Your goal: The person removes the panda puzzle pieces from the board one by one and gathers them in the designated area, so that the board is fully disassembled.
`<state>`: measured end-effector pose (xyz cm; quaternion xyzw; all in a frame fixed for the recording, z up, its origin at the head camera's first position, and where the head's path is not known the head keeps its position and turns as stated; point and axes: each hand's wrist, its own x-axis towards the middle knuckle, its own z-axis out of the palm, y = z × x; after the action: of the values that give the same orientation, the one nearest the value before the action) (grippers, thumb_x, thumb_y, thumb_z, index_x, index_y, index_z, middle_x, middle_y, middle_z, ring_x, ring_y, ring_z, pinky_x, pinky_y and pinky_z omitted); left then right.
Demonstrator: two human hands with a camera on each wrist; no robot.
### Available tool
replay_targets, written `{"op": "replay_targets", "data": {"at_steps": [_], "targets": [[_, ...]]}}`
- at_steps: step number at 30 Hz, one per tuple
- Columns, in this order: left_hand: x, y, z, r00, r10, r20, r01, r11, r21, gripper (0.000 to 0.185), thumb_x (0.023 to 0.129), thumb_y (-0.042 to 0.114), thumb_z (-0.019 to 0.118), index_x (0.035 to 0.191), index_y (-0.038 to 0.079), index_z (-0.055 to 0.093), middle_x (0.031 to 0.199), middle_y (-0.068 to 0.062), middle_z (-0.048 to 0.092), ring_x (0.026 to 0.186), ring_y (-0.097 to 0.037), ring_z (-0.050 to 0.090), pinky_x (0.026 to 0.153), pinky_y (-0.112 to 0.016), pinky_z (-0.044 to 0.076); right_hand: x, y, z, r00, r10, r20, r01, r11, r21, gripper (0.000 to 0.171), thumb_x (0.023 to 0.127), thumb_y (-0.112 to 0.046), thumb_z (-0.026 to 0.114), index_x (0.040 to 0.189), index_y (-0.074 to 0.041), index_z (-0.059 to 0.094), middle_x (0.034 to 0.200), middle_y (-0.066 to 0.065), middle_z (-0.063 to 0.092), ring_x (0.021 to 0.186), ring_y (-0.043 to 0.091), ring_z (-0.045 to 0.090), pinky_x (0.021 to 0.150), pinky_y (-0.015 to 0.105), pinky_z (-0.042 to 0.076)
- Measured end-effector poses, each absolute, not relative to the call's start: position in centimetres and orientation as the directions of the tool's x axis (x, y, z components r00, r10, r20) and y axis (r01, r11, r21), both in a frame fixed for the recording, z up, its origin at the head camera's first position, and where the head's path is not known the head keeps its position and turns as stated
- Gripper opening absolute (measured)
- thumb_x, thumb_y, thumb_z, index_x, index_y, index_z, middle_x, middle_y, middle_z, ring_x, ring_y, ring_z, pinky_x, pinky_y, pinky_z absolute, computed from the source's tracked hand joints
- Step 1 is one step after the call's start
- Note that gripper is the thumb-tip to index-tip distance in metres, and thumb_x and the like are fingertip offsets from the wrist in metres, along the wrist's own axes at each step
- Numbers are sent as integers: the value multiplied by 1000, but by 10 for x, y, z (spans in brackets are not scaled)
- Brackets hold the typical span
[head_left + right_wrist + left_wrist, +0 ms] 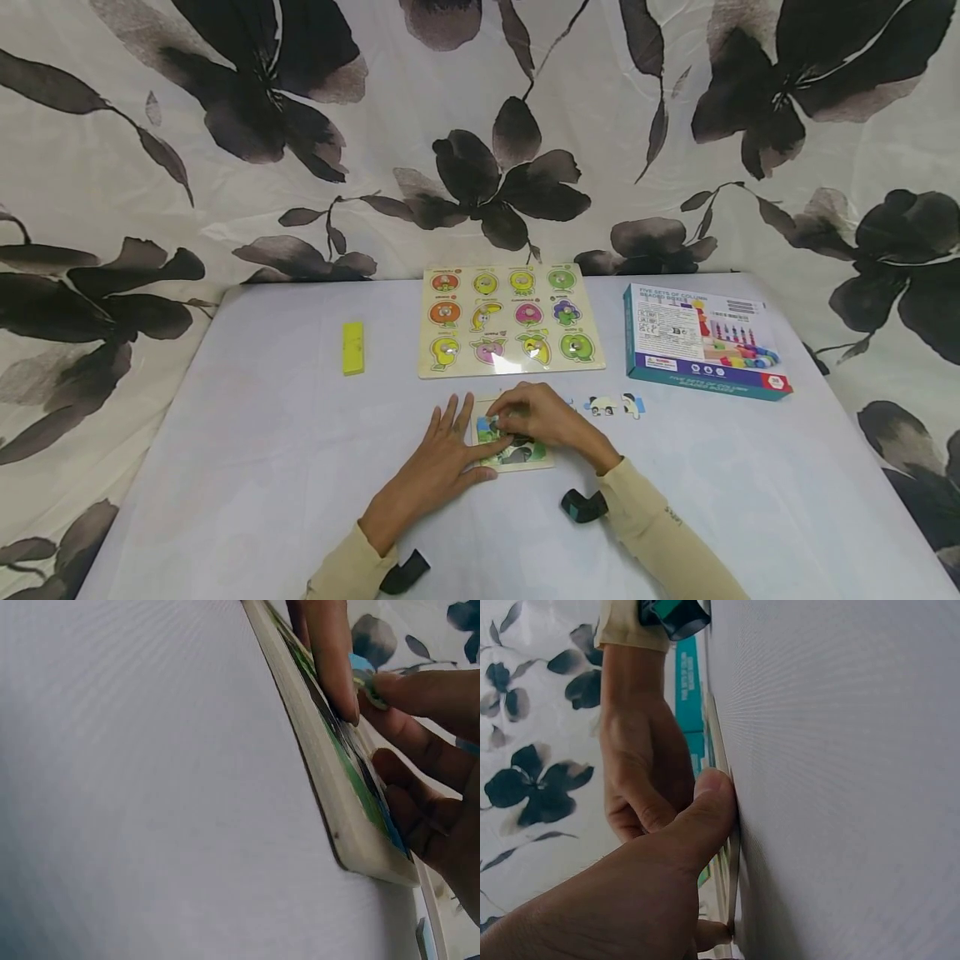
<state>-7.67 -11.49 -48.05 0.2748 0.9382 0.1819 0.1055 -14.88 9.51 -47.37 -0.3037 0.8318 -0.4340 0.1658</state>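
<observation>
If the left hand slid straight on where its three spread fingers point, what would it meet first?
Probably the fruit board, just ahead of the left hand, though it might pass over the edge; height is unclear.

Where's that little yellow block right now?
In the head view, the yellow block lies on the white tabletop, just left of the large fruit-picture board.

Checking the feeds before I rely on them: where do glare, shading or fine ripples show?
Head: white glare near the lower edge of the fruit board; left wrist: fine ripples across the tablecloth; right wrist: lower-left corner darkened, pinched piece looking slightly soft.
</observation>
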Motion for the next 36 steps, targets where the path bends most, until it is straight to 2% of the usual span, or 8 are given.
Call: {"op": "replay_targets", "data": {"at_steps": [6, 12, 19, 26, 36], "targets": [[-76, -115, -481, -835, 540, -107, 460, 791, 403, 48, 91, 50, 56, 137, 40, 50, 156, -28, 8, 143, -49, 2, 112, -63, 9, -149, 108, -465, -798, -603, -1, -318, 422, -849, 13, 86, -11, 70, 99, -13, 72, 86, -6, 67, 82, 10, 59, 79, 28, 49], [-75, -114, -481, -846, 522, -109, 437, 796, 419, 50, 90, 49, 59, 138, 42, 49, 157, -26, 7, 143, -47, 1, 113, -61, 7, -149, 141, -458, -838, -546, -19, -272, 447, -852, 14, 87, -13, 70, 101, -9, 71, 84, -2, 65, 80, 15, 57, 80, 31, 49], [-75, -114, -482, -848, 522, -91, 438, 788, 433, 49, 89, 47, 60, 137, 41, 50, 157, -25, 7, 144, -47, 1, 113, -61, 7, -144, 180, -457, -877, -474, -79, -192, 497, -847, 13, 88, -16, 70, 100, -11, 72, 81, -2, 66, 74, 17, 55, 68, 25, 46], [-76, -113, -483, -849, 524, -70, 445, 780, 440, 48, 90, 46, 61, 136, 40, 51, 157, -25, 7, 144, -46, 1, 114, -61, 7, -134, 199, -465, -865, -484, -135, -154, 511, -846, 13, 89, -16, 69, 99, -9, 72, 84, -1, 67, 71, 13, 56, 63, 23, 47], [-76, -113, -483, -852, 519, -70, 442, 784, 436, 48, 90, 48, 59, 137, 41, 51, 158, -24, 8, 144, -45, 2, 114, -60, 7, -127, 201, -469, -839, -528, -136, -202, 532, -822, 8, 86, -8, 70, 94, -6, 71, 78, 1, 66, 68, 9, 53, 62, 20, 45]]}}
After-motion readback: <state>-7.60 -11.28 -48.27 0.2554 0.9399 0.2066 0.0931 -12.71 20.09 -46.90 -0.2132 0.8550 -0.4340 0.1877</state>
